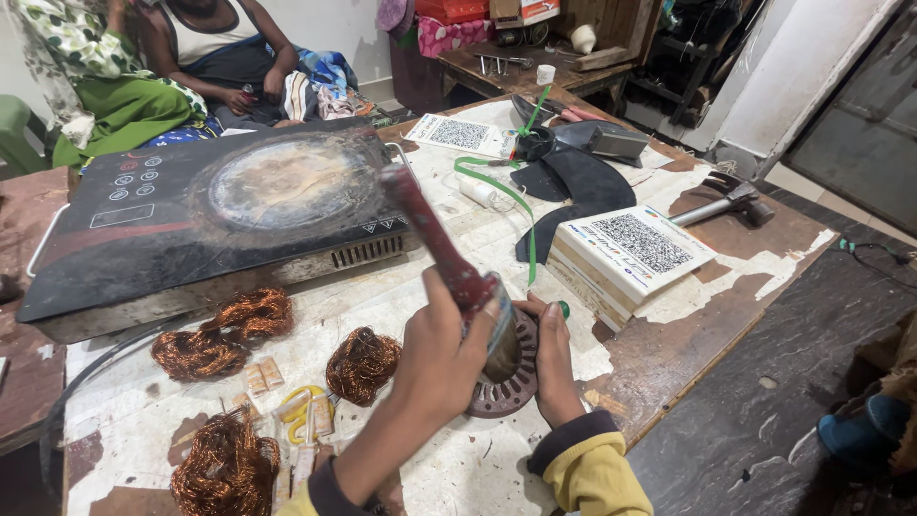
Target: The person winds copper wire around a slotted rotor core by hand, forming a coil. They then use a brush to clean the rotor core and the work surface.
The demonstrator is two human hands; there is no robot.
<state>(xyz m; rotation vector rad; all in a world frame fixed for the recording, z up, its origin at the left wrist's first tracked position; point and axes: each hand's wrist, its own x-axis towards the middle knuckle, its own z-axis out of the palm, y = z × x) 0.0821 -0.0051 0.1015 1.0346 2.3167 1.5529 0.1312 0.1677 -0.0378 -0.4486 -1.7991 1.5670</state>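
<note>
The induction cooktop (220,220) occupies the table's (745,287) far side. Near the front edge, the right hand (552,363) grips the stator core (511,387), steadying it. The left hand (444,358) clenches a red-handled paintbrush (449,258), bristles down onto the core.

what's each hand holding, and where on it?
Left hand grips a red-handled brush low on its handle, near the bristle end. Right hand steadies the round metal stator core at its rim.
</note>
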